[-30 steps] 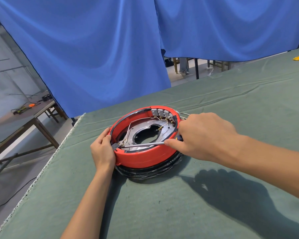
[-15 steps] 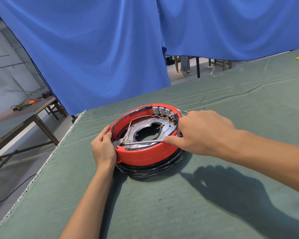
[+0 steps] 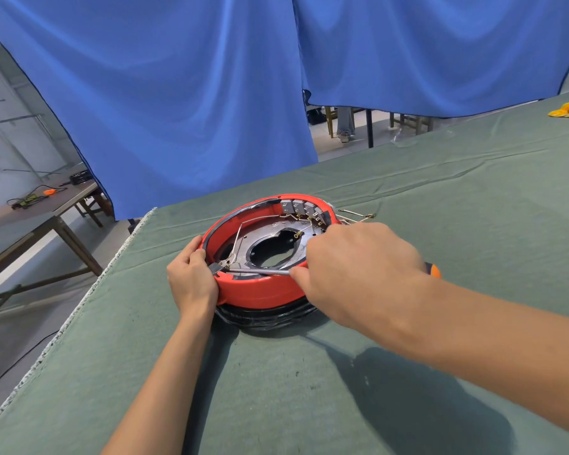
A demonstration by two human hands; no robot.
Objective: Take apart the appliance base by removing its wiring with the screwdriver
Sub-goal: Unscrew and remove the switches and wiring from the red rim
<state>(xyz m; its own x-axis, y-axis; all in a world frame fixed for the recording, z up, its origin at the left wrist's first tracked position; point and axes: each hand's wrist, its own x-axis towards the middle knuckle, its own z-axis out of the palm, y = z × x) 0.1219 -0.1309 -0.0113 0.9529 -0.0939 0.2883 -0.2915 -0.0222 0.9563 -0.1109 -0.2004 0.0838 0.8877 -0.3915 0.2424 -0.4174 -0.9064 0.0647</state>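
A round red appliance base (image 3: 260,290) lies upside down on the green table cloth (image 3: 309,389), with a metal plate and thin wiring (image 3: 240,231) inside. My left hand (image 3: 191,280) grips the base's left rim, thumb over the edge. My right hand (image 3: 358,270) holds a screwdriver (image 3: 260,271); its steel shaft runs left across the base to a terminal near my left thumb. The orange handle end (image 3: 434,270) pokes out behind my wrist. Grey connector blocks (image 3: 306,208) line the far rim.
Loose wire pieces (image 3: 355,215) lie on the cloth just behind the base. A yellow object (image 3: 567,110) sits at the far right. The table's left edge (image 3: 89,290) drops to the floor. A wooden side table (image 3: 40,208) with tools stands left. Blue curtains (image 3: 211,93) hang behind.
My right hand has shifted slightly left over the base's right rim, with the screwdriver tip staying at the terminal by my left thumb. My left hand keeps its grip.
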